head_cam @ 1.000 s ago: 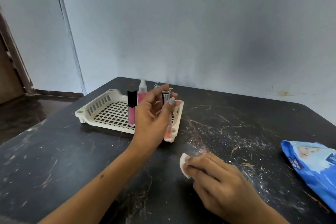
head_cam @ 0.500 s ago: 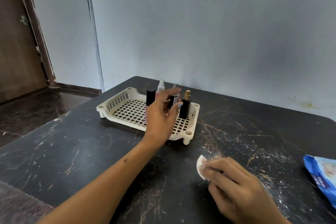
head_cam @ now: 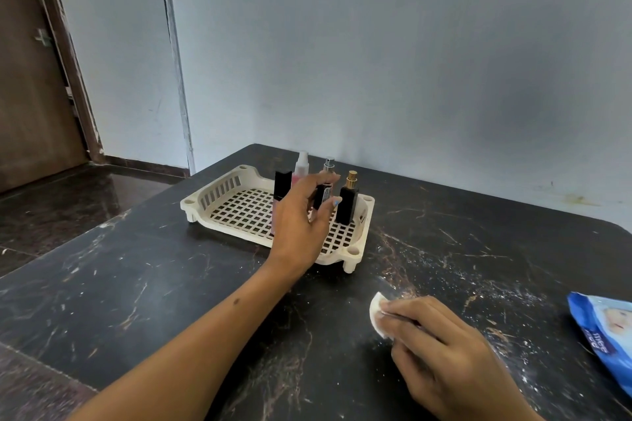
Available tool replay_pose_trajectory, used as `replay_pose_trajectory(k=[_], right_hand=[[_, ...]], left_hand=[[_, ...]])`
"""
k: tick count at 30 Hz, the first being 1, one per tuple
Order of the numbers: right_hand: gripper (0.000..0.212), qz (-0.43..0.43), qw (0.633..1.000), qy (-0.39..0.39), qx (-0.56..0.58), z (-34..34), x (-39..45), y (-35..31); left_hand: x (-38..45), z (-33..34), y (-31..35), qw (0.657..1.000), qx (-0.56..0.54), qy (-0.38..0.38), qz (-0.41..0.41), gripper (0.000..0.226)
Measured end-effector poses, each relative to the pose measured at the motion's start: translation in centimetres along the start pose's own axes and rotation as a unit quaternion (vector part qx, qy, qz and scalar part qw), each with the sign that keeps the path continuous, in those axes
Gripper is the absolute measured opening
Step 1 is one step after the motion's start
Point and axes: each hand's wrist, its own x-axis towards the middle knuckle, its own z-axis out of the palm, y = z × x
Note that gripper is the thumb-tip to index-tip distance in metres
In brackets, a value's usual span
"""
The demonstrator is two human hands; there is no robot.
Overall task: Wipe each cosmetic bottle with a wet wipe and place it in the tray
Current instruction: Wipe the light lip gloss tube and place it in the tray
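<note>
Now the left hand (head_cam: 301,219) hangs over the cream plastic lattice tray (head_cam: 219,196) near the far edge of the dark marbled table (head_cam: 136,284); its fingers are spread and loosely bent, gripping nothing, the thumb reaching toward a slim dark bottle with a silver spray top (head_cam: 325,186) that stands just behind them; whether skin touches it cannot be told. At the tray's right end stands a black square bottle with a gold cap (head_cam: 348,202), upright; to the left a pink spray bottle with a clear cap (head_cam: 301,166) and a pink tube with a tall black cap (head_cam: 281,186), both partly hidden by the hand. Near the front edge the right hand (head_cam: 441,352) rests on the table, fingers curled together and clamped on a small white wet wipe (head_cam: 376,313) that peeks out past the fingertips; at the right edge lies a blue packet of wipes (head_cam: 605,335), partly cut off.
</note>
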Motion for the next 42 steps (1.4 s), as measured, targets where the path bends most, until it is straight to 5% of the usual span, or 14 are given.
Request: replay_pose_trajectory(k=[20,42], right_hand=[[0.019,0.006,1.000,-0.008,-0.001,0.13,-0.14,0.10],[0.019,0.018,1.000,-0.023,-0.001,-0.01,-0.14,0.07]], left_hand=[[-0.14,0.00,0.58,0.999,0.016,-0.001,0.041,0.036],[0.51,-0.44,0.33,0.999,0.033,-0.014,-0.007,0.039]])
